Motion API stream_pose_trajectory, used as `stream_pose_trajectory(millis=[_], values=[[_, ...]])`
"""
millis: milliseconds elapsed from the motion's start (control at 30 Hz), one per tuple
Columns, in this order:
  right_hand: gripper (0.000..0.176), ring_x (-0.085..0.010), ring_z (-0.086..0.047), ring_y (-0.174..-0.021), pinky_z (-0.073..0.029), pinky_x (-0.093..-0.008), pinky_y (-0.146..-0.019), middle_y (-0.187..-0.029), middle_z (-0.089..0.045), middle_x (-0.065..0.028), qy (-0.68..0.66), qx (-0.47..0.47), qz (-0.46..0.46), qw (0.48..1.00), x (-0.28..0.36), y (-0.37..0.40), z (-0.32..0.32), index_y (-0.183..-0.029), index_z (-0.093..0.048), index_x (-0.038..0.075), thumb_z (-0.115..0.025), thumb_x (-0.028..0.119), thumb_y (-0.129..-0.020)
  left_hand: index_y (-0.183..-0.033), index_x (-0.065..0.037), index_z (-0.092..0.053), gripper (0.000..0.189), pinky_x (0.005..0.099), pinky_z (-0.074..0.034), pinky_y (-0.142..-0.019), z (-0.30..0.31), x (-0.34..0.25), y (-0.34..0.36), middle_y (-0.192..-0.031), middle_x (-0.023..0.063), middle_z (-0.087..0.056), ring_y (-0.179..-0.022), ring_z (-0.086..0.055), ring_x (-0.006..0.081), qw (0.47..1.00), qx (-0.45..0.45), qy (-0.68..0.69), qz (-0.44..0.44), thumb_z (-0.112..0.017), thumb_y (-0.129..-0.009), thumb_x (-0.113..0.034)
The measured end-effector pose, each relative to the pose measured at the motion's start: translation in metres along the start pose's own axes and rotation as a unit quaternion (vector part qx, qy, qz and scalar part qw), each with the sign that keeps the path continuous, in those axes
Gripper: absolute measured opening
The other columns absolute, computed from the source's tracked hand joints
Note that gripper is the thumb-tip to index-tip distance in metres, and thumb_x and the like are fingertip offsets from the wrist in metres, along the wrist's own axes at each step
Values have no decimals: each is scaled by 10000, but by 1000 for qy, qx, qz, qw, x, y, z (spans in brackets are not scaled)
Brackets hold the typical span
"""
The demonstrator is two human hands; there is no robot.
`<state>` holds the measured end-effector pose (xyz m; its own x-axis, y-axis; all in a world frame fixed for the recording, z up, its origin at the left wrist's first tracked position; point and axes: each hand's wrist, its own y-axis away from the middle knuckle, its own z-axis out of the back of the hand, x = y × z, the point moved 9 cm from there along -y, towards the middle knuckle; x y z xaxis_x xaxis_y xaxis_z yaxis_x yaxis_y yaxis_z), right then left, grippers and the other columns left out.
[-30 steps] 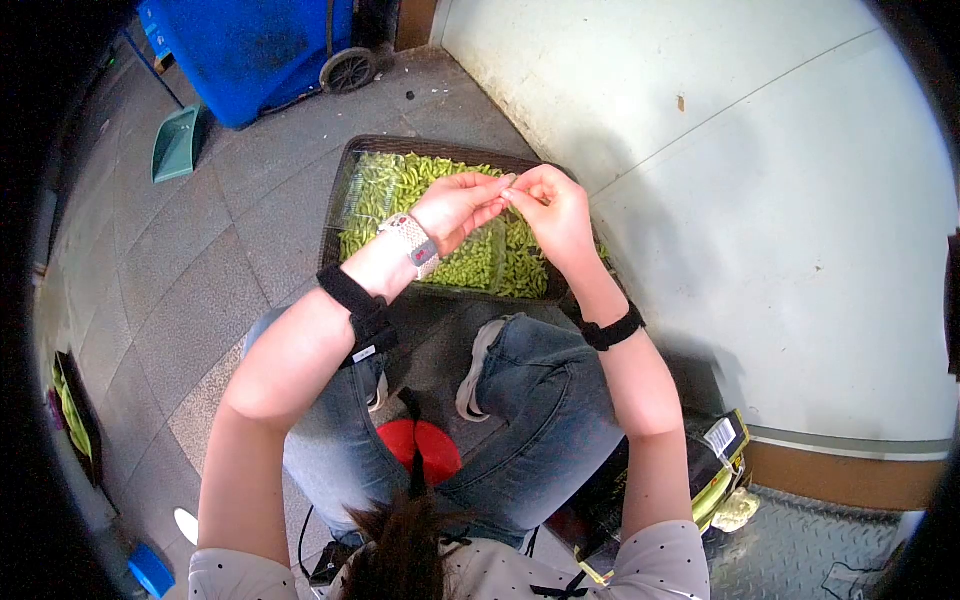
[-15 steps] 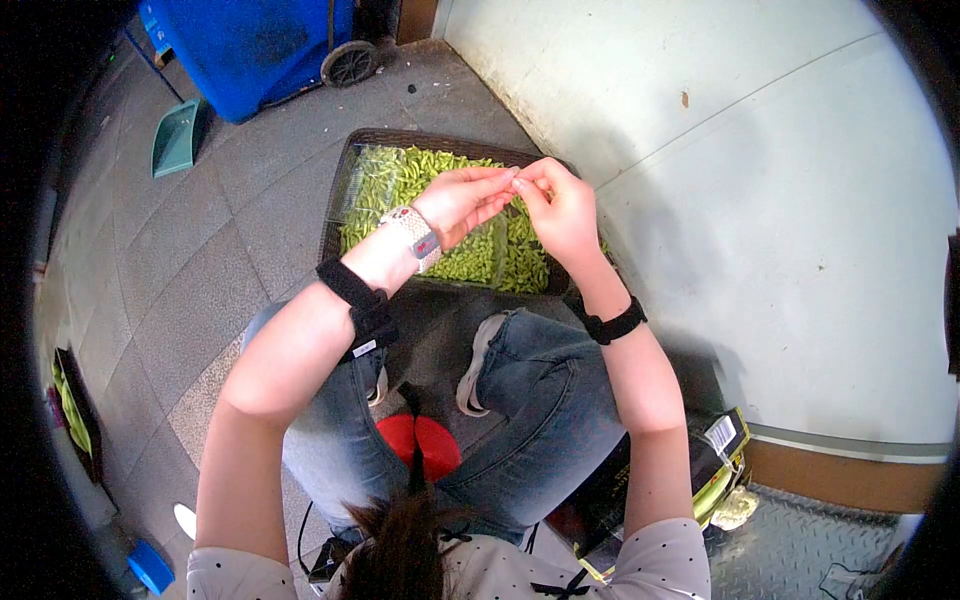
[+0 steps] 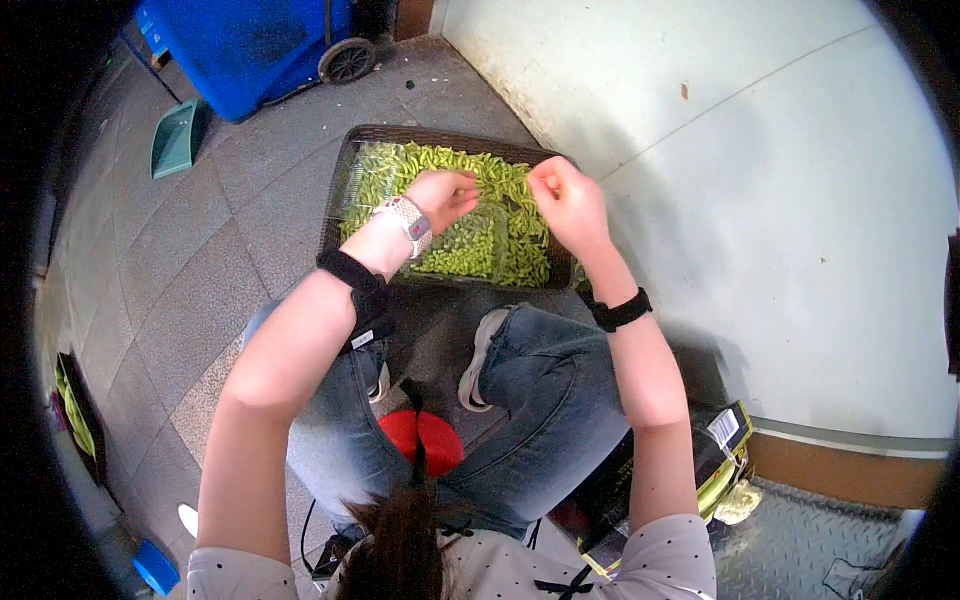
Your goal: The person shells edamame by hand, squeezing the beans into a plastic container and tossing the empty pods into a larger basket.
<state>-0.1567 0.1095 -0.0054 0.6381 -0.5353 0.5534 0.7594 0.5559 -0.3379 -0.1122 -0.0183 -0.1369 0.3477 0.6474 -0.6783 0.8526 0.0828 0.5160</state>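
Note:
A dark woven basket [image 3: 440, 134] on the floor holds many green bean pods [image 3: 525, 240]. Inside it, at the near side, a clear plastic tray holds shelled green beans [image 3: 455, 262]. Over the middle of the pods is my left hand [image 3: 445, 198], its fingers curled together and partly turned from view; what they hold, if anything, I cannot make out. My right hand [image 3: 570, 205] is closed in a pinch above the basket's right side, apart from the left. Anything between its fingertips is too small to name.
A pale wall panel [image 3: 760, 200] rises close on the right. A blue wheeled bin [image 3: 250, 50] and a green dustpan [image 3: 175, 140] stand at the far left. A black bag [image 3: 610, 480] lies beside my right leg. Something red [image 3: 435, 445] is between my legs.
My hands, earlier together at the fingertips, have parted. The left has moved down and left over the basket, and the right has shifted slightly to the right.

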Motion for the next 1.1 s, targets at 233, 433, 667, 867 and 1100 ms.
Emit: stream_pose_trajectory(millis=[233,433,667,867,1100], values=[[136,-284,-566,-664,-445,-369,-579,-700,-583,-125,129,-47,-130,982,-121,11,32,-769,-567,81,-533,201,-715,-1286,-36,-17,627,508,-66,-968,14,4,-4,-1348,119,84,-1244,78,252,998,-12,1,65,-353,-833,-311],[179,-299,-567,-711,-451,-374,-617,-745,-589,-140,275,-78,-256,923,-187,36,74,-777,-582,68,-518,219,-704,-1145,-6,-369,403,385,-300,-892,10,-20,1,-1070,135,-482,-1046,-409,198,999,-25,-29,-26,-316,-863,-290],[194,-341,-559,-761,-454,-395,-619,-785,-580,-178,362,-116,-337,861,-231,72,108,-812,-588,42,-474,157,-703,-1080,-65,-443,275,260,-416,-667,-8,-40,9,-661,-7,-498,-619,-505,128,993,73,-57,-75,-413,-839,-193],[266,-182,-558,-716,-445,-286,-674,-671,-553,-97,-37,53,-410,910,-246,53,40,-933,-556,4,-421,163,-768,-1093,-106,-453,315,296,-384,-765,-23,-41,25,-963,29,-510,-834,-484,127,988,55,-112,-87,-507,-797,-200],[206,-155,-545,-792,-435,-241,-698,-872,-552,-104,-468,26,-167,868,-33,-2,-6,-970,-484,-5,-471,4,-765,-1053,-60,-482,408,270,-402,-754,-51,-21,32,-941,38,-557,-876,-515,141,976,144,-160,-15,-419,-826,-394]])
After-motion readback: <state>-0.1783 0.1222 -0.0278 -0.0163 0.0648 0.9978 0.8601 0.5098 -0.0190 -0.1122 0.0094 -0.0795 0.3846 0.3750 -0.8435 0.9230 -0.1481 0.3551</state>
